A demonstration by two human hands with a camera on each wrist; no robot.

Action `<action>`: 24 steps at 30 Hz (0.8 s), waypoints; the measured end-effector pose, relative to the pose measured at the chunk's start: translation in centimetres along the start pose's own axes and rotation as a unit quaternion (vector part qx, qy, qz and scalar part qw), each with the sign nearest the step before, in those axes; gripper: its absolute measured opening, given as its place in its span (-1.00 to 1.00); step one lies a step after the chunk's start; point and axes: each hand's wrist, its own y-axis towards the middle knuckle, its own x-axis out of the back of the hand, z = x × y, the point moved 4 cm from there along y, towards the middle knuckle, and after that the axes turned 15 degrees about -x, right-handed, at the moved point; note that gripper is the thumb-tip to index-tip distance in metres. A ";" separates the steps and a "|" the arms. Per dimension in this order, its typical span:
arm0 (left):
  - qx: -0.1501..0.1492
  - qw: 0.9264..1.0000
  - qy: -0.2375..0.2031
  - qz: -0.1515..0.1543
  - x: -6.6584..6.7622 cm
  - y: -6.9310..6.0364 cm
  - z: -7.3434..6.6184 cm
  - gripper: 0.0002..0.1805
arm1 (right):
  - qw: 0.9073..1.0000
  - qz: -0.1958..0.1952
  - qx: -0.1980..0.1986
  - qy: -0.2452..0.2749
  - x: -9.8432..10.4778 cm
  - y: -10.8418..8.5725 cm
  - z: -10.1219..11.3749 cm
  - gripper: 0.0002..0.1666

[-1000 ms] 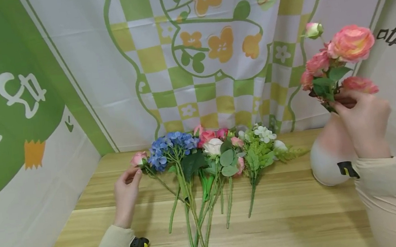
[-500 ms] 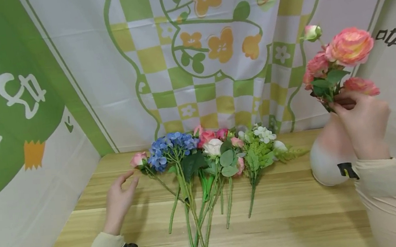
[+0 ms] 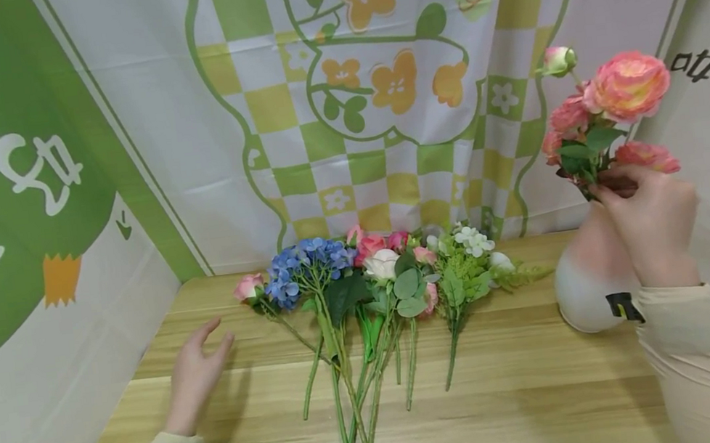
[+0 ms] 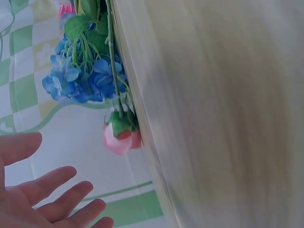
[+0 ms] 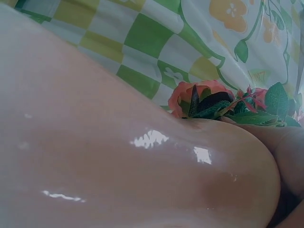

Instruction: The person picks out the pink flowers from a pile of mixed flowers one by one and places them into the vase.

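At the right of the head view, my right hand (image 3: pixel 654 220) pinches the coral-pink artificial flowers (image 3: pixel 629 86) by the stem. They stand upright at the mouth of a white-and-pink vase (image 3: pixel 589 286); my hand hides the stem's lower part. The vase's glossy side (image 5: pixel 142 175) fills most of the right wrist view, with the blooms (image 5: pixel 204 95) behind its neck. My left hand (image 3: pixel 197 378) hovers over the table's left part, fingers spread and holding nothing. Nearest to it lies a single pink rose (image 3: pixel 248 287), apart from the fingers, also seen in the left wrist view.
Several artificial stems lie mid-table: a blue hydrangea (image 3: pixel 310 263), a white rose (image 3: pixel 382 264), pink roses (image 3: pixel 369 244) and a leafy white-flowered spray (image 3: pixel 467 282). Long stems reach the front of the wooden table (image 3: pixel 516 422). Printed cloth (image 3: pixel 387 159) hangs behind.
My left hand has drawn away from the pink rose, toward the left and front, and its fingers have spread. The right hand with the coral-pink flowers has barely moved.
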 end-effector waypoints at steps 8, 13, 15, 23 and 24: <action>0.007 1.000 0.018 0.018 0.8 -0.7 1.0 -0.32 | 1.000 -0.014 0.010 0.003 0.1 -0.1 0.0 -0.77; 0.007 1.000 0.026 0.007 1.3 -0.9 1.3 -0.33 | 1.000 -0.012 0.013 -0.003 0.2 -0.2 0.0 -0.76; 0.007 1.000 0.023 0.006 1.3 -0.9 1.2 -0.33 | 1.000 -0.007 0.010 -0.005 0.2 -0.2 -0.1 -0.75; 0.006 1.000 0.019 0.005 1.2 -0.9 1.0 -0.32 | 1.000 -0.011 0.011 0.006 0.6 -0.6 0.2 -0.74; 0.006 1.000 0.019 0.005 1.1 -0.9 0.9 -0.32 | 1.000 -0.016 0.014 0.009 0.6 -0.7 0.3 -0.74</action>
